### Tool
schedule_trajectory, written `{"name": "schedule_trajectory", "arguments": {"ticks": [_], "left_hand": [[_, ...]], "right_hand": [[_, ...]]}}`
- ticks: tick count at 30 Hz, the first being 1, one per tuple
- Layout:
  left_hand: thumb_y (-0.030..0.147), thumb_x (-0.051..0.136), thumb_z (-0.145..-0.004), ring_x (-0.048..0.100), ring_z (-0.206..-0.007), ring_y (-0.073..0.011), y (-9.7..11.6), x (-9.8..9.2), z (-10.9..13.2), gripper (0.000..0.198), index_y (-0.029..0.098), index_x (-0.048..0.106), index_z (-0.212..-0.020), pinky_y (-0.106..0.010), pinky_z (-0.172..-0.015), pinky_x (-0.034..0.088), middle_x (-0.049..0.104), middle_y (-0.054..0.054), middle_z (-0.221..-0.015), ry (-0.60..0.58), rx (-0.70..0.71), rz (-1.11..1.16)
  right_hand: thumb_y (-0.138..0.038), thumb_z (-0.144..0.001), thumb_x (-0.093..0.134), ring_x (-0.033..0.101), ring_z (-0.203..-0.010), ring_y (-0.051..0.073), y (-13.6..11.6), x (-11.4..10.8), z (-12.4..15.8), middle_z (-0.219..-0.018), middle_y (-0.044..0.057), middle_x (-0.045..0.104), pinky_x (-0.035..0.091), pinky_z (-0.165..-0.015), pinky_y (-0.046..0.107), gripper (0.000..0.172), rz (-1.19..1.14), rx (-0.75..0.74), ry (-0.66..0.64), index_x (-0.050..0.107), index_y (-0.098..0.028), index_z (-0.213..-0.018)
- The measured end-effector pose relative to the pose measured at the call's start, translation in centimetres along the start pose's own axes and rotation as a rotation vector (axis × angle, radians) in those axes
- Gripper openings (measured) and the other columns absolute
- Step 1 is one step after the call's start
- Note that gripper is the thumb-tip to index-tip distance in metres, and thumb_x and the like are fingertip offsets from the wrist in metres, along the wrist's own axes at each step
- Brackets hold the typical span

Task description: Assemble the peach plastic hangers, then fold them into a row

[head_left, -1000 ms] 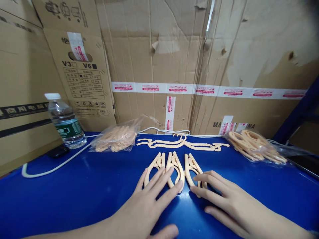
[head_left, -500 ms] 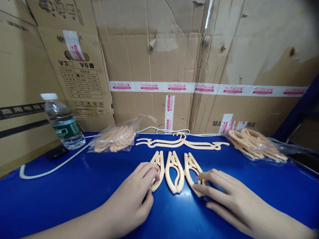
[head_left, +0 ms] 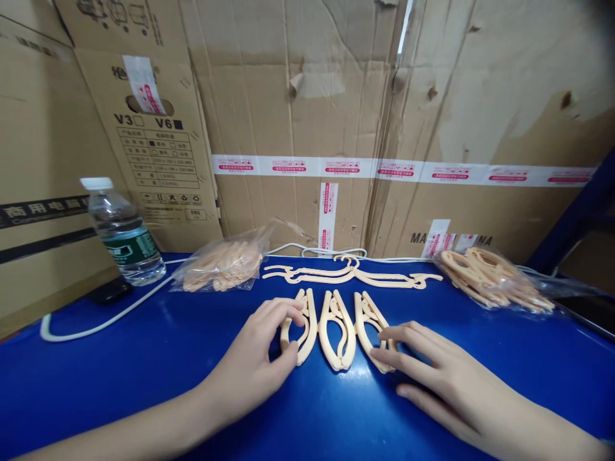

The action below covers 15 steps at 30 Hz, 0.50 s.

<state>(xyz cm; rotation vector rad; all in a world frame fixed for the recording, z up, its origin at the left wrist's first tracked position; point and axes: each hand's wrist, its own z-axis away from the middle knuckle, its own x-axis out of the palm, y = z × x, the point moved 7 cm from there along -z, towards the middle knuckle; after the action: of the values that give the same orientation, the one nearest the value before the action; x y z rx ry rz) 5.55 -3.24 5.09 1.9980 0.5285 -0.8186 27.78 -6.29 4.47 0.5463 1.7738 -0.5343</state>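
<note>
Three cream folded travel hangers lie side by side on the blue tabletop (head_left: 202,339). My left hand (head_left: 262,349) is over the left folded hanger (head_left: 307,349), fingertips near its upper part and thumb apart at its lower part. The middle folded hanger (head_left: 324,339) lies untouched between my hands. Fingers spread, my right hand (head_left: 437,368) rests its fingertips on the right folded hanger (head_left: 364,336), covering part of it. Behind them an unfolded hanger (head_left: 327,278) lies flat, its hook toward the back.
A clear bag of folded hangers (head_left: 225,266) lies back left, and another bag of hangers (head_left: 490,278) back right. A water bottle (head_left: 127,237) stands at the left beside a small black object (head_left: 110,291). A white cable (head_left: 110,326) runs along the back. Cardboard (head_left: 288,211) walls the table.
My left hand has shifted slightly up and left, and its thumb and fingers have spread, uncovering more of the left folded hanger. My right hand has barely moved.
</note>
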Motion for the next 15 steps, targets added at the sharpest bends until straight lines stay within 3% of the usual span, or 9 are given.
{"name": "schedule_trajectory", "arguments": {"ticks": [8, 15], "left_hand": [[0.022, 0.049, -0.081, 0.061, -0.091, -0.0198, -2.4, -0.1, -0.8, 0.007, 0.021, 0.056, -0.085, -0.036, -0.084, 0.049, 0.061, -0.002, -0.092, 0.060, -0.191, 0.311], [0.022, 0.051, -0.080, 0.060, -0.093, -0.0194, -2.1, 0.3, -0.6, 0.007, 0.021, 0.057, -0.084, -0.036, -0.088, 0.049, 0.061, -0.002, -0.092, 0.028, -0.171, 0.350]], "right_hand": [[-0.029, -0.099, 0.046, 0.053, -0.116, 0.027, 0.1, 0.3, 0.0, -0.131, 0.012, 0.053, 0.051, -0.095, 0.042, 0.046, -0.006, 0.001, -0.027, 0.042, -0.028, -0.145], [-0.029, -0.098, 0.047, 0.054, -0.116, 0.027, -0.1, 0.0, -0.1, -0.131, 0.012, 0.054, 0.051, -0.094, 0.041, 0.046, 0.007, 0.001, -0.027, 0.043, -0.027, -0.144]]}}
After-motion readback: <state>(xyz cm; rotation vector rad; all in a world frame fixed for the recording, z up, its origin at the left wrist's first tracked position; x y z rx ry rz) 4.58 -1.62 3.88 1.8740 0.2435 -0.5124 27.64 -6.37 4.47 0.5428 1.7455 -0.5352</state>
